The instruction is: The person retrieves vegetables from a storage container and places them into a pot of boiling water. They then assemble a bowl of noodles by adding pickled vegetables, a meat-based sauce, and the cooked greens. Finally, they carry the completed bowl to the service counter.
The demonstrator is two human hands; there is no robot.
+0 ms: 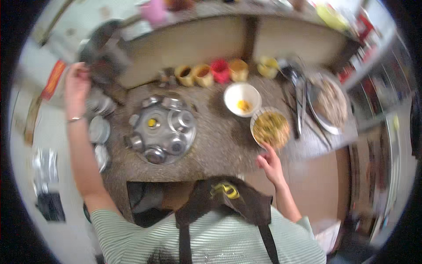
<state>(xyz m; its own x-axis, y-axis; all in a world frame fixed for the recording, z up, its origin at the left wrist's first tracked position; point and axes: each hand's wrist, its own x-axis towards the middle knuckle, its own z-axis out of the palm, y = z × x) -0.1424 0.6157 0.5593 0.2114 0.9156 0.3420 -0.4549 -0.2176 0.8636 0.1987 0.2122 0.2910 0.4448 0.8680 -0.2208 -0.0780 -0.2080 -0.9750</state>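
My left hand (77,84) is raised at the far left, beside a blurred dark object (105,62). Blur hides whether its fingers hold anything. Below the wrist are stacked pale dishes (99,129). My right hand (272,165) has its index finger stretched out and its thumb apart. That fingertip is at the near rim of a bowl of yellowish-brown food (272,129); whether it touches cannot be told. Just behind stands a white bowl (239,95) with something orange-yellow at its bottom. Left of centre lies a round metal tray (152,137) bearing several small metal cups.
Along the back stand several yellowish cups (203,76) and a red cup (220,70). Metal tongs (299,109) lie on the right, beside a large dish of pale food (331,102). The speckled countertop (214,145) ends at a front edge close to my body.
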